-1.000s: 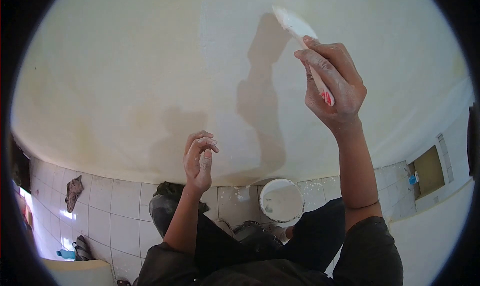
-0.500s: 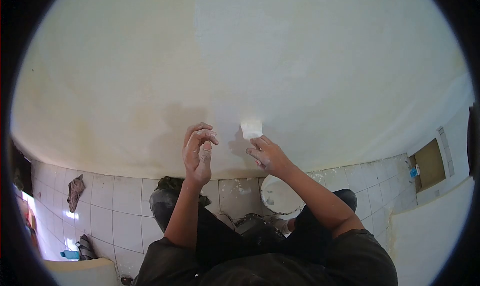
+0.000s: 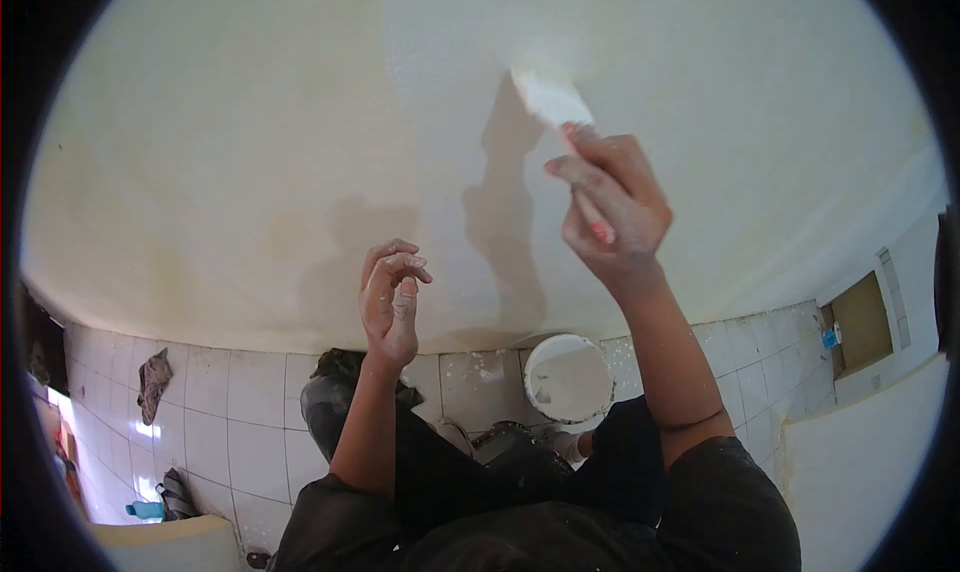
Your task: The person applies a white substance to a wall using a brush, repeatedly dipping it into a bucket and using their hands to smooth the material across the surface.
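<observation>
A bucket (image 3: pixel 568 419) with white material inside stands on the floor (image 3: pixel 256 382). The left hand (image 3: pixel 388 312) is half-curled, empty; the right hand (image 3: pixel 625 207) grips a scraper (image 3: pixel 556 100) at the wall (image 3: pixel 250 122), seemingly coated at right, patchily yellowish at left.

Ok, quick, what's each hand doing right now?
Left hand: open, fingers loosely curled, nothing held.
Right hand: closed, holding the scraper by its handle.
</observation>
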The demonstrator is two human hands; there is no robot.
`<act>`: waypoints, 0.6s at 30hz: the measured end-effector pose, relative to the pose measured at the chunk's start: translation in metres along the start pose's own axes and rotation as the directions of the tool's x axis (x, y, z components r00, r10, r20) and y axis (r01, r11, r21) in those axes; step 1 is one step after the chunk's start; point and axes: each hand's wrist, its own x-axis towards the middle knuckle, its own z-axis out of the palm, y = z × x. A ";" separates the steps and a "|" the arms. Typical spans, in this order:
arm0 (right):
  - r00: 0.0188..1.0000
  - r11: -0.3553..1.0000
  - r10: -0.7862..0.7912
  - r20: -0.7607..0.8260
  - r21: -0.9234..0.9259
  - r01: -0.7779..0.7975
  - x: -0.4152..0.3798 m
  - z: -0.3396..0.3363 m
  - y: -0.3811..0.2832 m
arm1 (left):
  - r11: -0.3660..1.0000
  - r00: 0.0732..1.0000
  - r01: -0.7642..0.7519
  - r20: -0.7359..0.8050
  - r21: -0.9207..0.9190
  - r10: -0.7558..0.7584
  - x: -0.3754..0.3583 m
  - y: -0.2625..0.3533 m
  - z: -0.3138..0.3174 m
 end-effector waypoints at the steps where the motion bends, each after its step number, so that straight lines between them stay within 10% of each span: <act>1: 0.998 0.999 0.030 0.047 0.018 -0.031 -0.007 0.004 -0.004 | 1.000 1.000 0.005 -0.001 0.003 -0.005 -0.001 -0.001 0.000; 18: 0.659 0.890 0.289 0.695 0.059 -0.453 -0.265 0.099 -0.059 | 0.998 0.998 0.060 0.012 0.016 -0.060 -0.002 -0.007 0.000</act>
